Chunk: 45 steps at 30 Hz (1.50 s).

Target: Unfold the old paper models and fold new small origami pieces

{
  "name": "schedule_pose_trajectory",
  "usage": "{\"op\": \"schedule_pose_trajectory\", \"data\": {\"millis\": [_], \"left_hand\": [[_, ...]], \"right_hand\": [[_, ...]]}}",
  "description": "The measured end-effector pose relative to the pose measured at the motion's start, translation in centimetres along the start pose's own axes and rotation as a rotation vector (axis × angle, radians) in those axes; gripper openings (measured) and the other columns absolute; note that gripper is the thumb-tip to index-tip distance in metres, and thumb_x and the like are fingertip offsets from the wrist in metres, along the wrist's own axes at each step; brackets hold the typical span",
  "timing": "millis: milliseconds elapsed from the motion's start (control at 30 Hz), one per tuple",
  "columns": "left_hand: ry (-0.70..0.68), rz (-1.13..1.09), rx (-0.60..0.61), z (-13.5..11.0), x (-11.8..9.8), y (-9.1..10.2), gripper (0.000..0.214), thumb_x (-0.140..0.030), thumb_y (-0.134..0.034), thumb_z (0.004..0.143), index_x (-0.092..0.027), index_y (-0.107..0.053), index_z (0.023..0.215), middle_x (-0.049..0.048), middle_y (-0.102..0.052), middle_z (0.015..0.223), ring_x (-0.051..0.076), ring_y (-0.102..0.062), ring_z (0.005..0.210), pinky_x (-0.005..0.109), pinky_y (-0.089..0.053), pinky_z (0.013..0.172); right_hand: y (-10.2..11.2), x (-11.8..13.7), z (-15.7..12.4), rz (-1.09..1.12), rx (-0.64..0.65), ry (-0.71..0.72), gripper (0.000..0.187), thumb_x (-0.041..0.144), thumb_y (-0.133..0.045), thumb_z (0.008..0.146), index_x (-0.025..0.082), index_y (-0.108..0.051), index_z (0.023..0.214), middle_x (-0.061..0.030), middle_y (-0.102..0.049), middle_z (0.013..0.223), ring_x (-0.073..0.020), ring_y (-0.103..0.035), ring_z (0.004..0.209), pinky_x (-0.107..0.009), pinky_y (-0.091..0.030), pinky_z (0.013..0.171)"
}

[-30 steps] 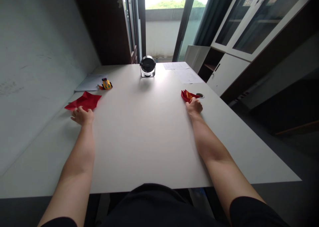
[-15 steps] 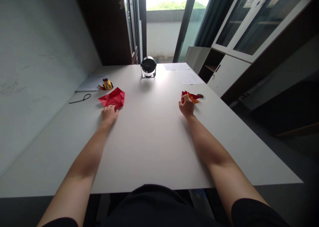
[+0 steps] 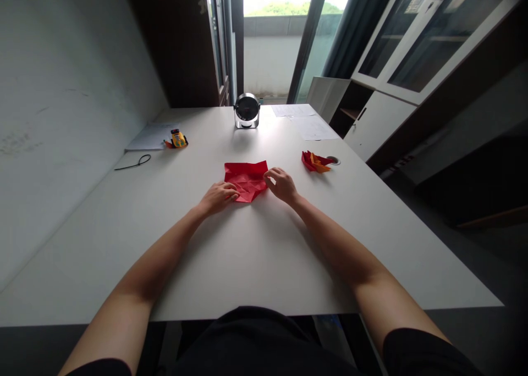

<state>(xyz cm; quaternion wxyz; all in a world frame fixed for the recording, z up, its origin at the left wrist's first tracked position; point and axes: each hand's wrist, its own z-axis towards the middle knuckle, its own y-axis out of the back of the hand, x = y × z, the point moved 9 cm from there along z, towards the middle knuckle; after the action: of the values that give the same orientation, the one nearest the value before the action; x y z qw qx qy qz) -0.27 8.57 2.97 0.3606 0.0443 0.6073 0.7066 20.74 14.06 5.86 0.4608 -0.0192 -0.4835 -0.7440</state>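
A creased sheet of red paper [image 3: 246, 179] lies partly unfolded on the table in front of me. At its lower left corner my left hand [image 3: 221, 195] grips the edge, thumb below and fingers on top. My right hand [image 3: 281, 183] is at the sheet's right edge, thumb and index finger pinched on it. To the right, apart from both hands, rest folded red and orange paper pieces [image 3: 315, 162], lying together beside a round cable hole [image 3: 334, 160].
A round black fan or lamp on a metal stand [image 3: 247, 110] stands at the table's far end. Printed sheets [image 3: 313, 128] lie at the back right. On the left are a small yellow toy [image 3: 177, 139], a black cable tie [image 3: 134, 163] and another paper [image 3: 150, 136] by the wall.
The red paper has moved from the left to the middle with my left hand. My right hand has let go of the folded pieces and come left to the sheet's right edge.
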Motion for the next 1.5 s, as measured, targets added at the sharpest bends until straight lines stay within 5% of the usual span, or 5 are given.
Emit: {"op": "schedule_pose_trajectory", "data": {"millis": [200, 500, 733, 1167, 1500], "left_hand": [[-0.001, -0.017, -0.027, -0.2, -0.2, 0.4, 0.014, -0.034, -0.065, 0.087, -0.026, -0.076, 0.088, 0.0082, -0.072, 0.103, 0.028, -0.06, 0.107, 0.044, -0.044, 0.097], [0.053, -0.029, 0.041, -0.5, 0.8, -0.5, 0.075, -0.049, -0.071, 0.082, -0.031, -0.046, 0.151, 0.0093, -0.045, 0.156, 0.034, -0.039, 0.143, 0.05, -0.027, 0.12], [0.141, 0.018, -0.014, -0.7, 2.6, -0.2, 0.067, -0.048, -0.061, 0.091, -0.027, -0.045, 0.152, 0.0118, -0.057, 0.144, 0.033, -0.05, 0.13, 0.047, -0.036, 0.111], [0.196, -0.054, -0.209, -1.0, 4.1, 1.6, 0.015, -0.026, -0.065, 0.084, -0.024, -0.075, 0.095, 0.0081, -0.069, 0.112, 0.028, -0.058, 0.108, 0.045, -0.045, 0.102], [0.364, -0.547, -0.497, -1.5, 5.2, 3.0, 0.023, -0.042, -0.059, 0.091, -0.019, -0.063, 0.092, 0.0028, -0.068, 0.084, 0.018, -0.065, 0.079, 0.029, -0.051, 0.072]], "right_hand": [[-1.6, -0.6, -0.1, 0.18, 0.144, -0.051, 0.027, 0.04, -0.054, 0.096, 0.022, -0.073, 0.095, -0.0059, -0.074, 0.097, -0.02, -0.065, 0.085, -0.033, -0.05, 0.083], [-4.6, -0.5, -1.1, 0.061, 0.326, 0.023, 0.051, 0.049, -0.074, 0.083, 0.025, -0.067, 0.128, -0.0117, -0.062, 0.137, -0.0301, -0.059, 0.124, -0.045, -0.047, 0.105], [-5.3, -0.7, -1.6, -0.003, 0.414, 0.063, 0.078, 0.053, -0.078, 0.08, 0.026, -0.051, 0.149, -0.0129, -0.05, 0.152, -0.035, -0.045, 0.142, -0.052, -0.035, 0.118], [-3.4, -1.4, -0.9, 0.034, 0.246, 0.001, 0.017, 0.031, -0.065, 0.088, 0.022, -0.073, 0.101, -0.0053, -0.072, 0.098, -0.0197, -0.064, 0.085, -0.03, -0.048, 0.08], [-2.4, -2.7, -0.4, 0.523, 0.011, -0.294, 0.023, 0.043, -0.065, 0.081, 0.02, -0.065, 0.085, 0.0, -0.066, 0.076, -0.017, -0.059, 0.07, -0.03, -0.049, 0.065]]}}
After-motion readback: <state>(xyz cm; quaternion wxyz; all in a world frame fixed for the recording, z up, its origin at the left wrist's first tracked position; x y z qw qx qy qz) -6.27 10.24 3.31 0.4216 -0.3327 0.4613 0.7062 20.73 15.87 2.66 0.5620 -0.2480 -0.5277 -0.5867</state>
